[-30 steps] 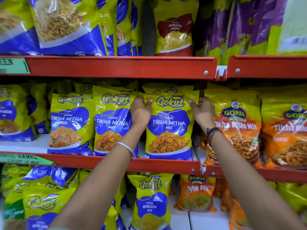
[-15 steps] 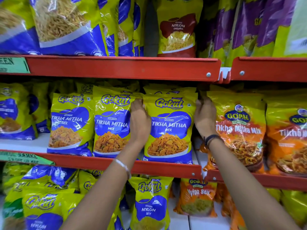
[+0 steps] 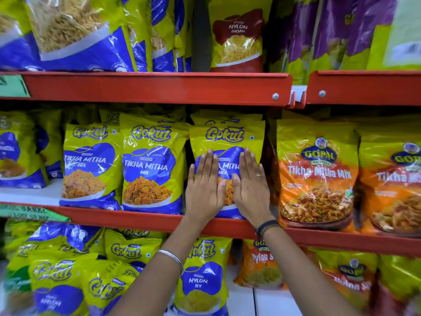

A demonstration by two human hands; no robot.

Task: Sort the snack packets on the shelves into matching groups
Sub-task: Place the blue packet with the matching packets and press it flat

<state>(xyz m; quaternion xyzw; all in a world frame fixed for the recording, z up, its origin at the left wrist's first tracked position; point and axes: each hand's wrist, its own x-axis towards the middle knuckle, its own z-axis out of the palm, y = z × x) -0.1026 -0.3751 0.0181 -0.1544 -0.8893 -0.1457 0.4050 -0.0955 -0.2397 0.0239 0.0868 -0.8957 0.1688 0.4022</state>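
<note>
Both hands moved from packet's top corners to its front: left hand [image 3: 205,188] and right hand [image 3: 249,185] flat, fingers extended, holding nothing, pressing Gokul packet [image 3: 226,136]; judged light, soft, slippery film, best pinched at top seam above hands.

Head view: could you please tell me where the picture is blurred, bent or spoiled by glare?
Head view: sharp in the middle, where both flat hands, left hand and right hand, press the Gokul Tikha Mitha packet; glare streaks the glossy Gopal packet; lower-left packets are smeared; the red shelf edge bows from the wide lens.

Upright yellow-blue Gokul packet [image 3: 227,137], middle shelf
</note>
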